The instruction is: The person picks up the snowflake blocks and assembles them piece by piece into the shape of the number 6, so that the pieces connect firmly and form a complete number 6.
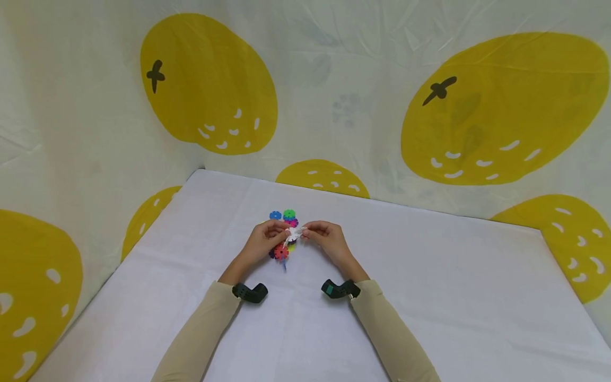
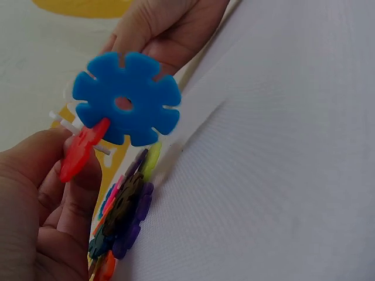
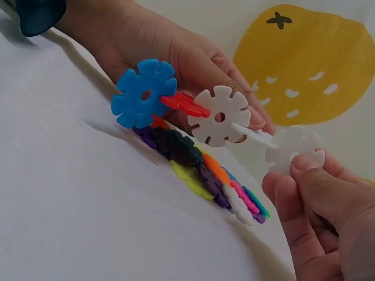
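Observation:
Between the hands, slotted interlocking discs are joined in a chain: a blue disc (image 3: 143, 93), a red disc (image 3: 183, 105), a white disc (image 3: 220, 116) and a white piece seen edge-on, leading to another white disc (image 3: 296, 147). My left hand (image 1: 261, 240) holds the chain by its red and white part, with the blue disc (image 2: 126, 96) sticking out past the fingers in the left wrist view. With thumb and fingers, my right hand (image 1: 328, 240) pinches the white disc at the other end. Its thumb covers part of that disc in the right wrist view.
Beneath the hands, a pile of coloured slotted discs (image 3: 214, 175) lies on the white-covered table (image 1: 453, 286). A blue disc (image 1: 275, 215) and a green disc (image 1: 289, 214) show at its far side. A curtain (image 1: 343, 106) with yellow fruit prints stands behind the table.

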The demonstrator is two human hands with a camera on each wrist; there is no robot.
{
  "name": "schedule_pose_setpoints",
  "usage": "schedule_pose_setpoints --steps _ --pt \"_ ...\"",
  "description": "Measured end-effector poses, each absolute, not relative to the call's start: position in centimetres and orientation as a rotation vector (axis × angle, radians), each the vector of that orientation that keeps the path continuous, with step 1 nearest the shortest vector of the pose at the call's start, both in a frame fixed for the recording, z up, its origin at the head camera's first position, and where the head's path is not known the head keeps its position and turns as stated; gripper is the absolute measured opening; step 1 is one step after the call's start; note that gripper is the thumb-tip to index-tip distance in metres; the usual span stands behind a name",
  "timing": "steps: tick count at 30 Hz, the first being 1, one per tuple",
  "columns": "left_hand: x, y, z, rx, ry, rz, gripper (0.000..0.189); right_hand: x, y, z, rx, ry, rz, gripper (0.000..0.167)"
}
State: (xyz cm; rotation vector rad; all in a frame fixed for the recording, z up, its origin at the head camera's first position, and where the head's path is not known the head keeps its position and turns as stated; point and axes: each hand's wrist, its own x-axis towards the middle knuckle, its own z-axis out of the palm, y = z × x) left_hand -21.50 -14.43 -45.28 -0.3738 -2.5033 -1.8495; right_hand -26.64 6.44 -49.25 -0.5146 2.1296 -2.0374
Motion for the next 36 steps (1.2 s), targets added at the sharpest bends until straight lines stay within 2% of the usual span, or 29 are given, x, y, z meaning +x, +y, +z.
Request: schedule_pose_setpoints --steps 11,18,24,36 --pt "-21.6 -14.3 -45.0 -0.434 -2.479 -1.919 0.027 -26.5 6.4 -48.4 -0.528 2.135 -1.988 0.024" --pt "-23.3 -14.8 -48.5 -0.418 -2.509 -1.902 0.025 -26.6 6.2 -49.1 -0.601 2.194 -1.938 0.025" --pt "-23.3 -14.9 -48.4 -0.358 -2.479 -1.918 0.026 -26.8 5.5 -49.3 -0.576 2.45 -1.738 0.02" --pt "-23.5 -15.1 -48.5 -0.31 -2.522 -1.955 0.03 -26.7 4.4 -49.0 -0.536 2.648 -1.531 0.026"
